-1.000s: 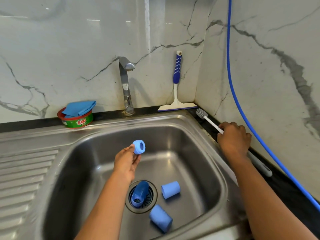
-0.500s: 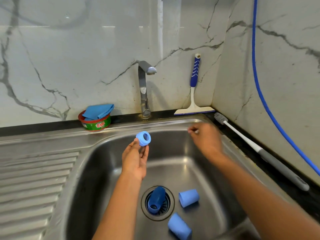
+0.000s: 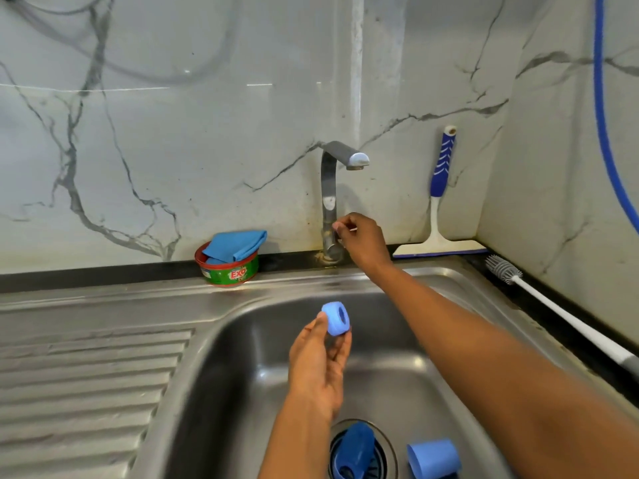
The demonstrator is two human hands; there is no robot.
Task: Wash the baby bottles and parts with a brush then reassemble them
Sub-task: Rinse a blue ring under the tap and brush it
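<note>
Pinching a light blue screw ring [image 3: 337,319] between thumb and fingertips, the left hand [image 3: 318,368] holds it up over the basin of the steel sink [image 3: 242,375], the ring's hole turned to the right. The right hand [image 3: 363,242] reaches across to the back of the sink, where its curled thumb and forefinger pinch at the side of the tap [image 3: 330,188], low on the upright stem; the part they grasp is too small to make out.

Down in the basin a dark blue bottle [image 3: 356,447] lies on its side over the drain, and a light blue cap [image 3: 434,456] lies just beside it on the right – both at the lower edge of the view.

On the dark ledge along the right wall lies the bottle brush [image 3: 539,295], bristles toward the corner. A squeegee [image 3: 441,202] leans upright in that corner. Left of the tap sits a soap tub [image 3: 230,271] with a folded blue cloth [image 3: 235,245] on top, and a blue hose [image 3: 603,115] runs down the right wall.
</note>
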